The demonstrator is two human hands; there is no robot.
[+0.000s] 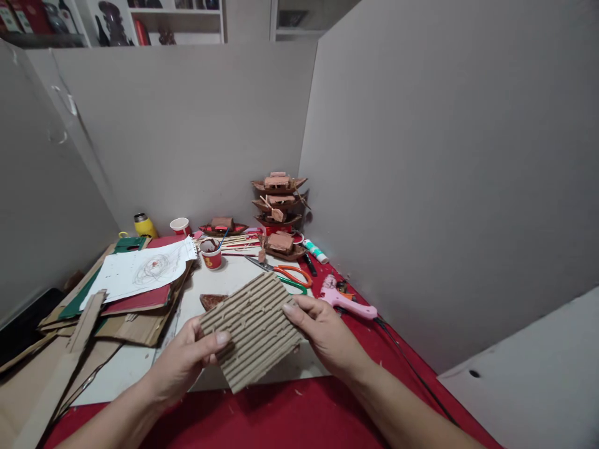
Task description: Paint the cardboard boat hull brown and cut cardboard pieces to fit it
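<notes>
A square piece of ridged corrugated cardboard is tilted above the front of the white work surface. My left hand pinches its left edge, thumb on top and fingers underneath. At its right corner, my right hand grips with the thumb over the ridges. Just behind the cardboard's left corner a small brown pointed piece shows, partly hidden. Scissors with orange and green handles lie behind the cardboard, near my right hand.
A pink glue gun with a cord lies at the right. Stacked model boats stand at the back, behind a red paper cup with a brush. Cardboard sheets under a drawing fill the left. Grey partitions enclose the table.
</notes>
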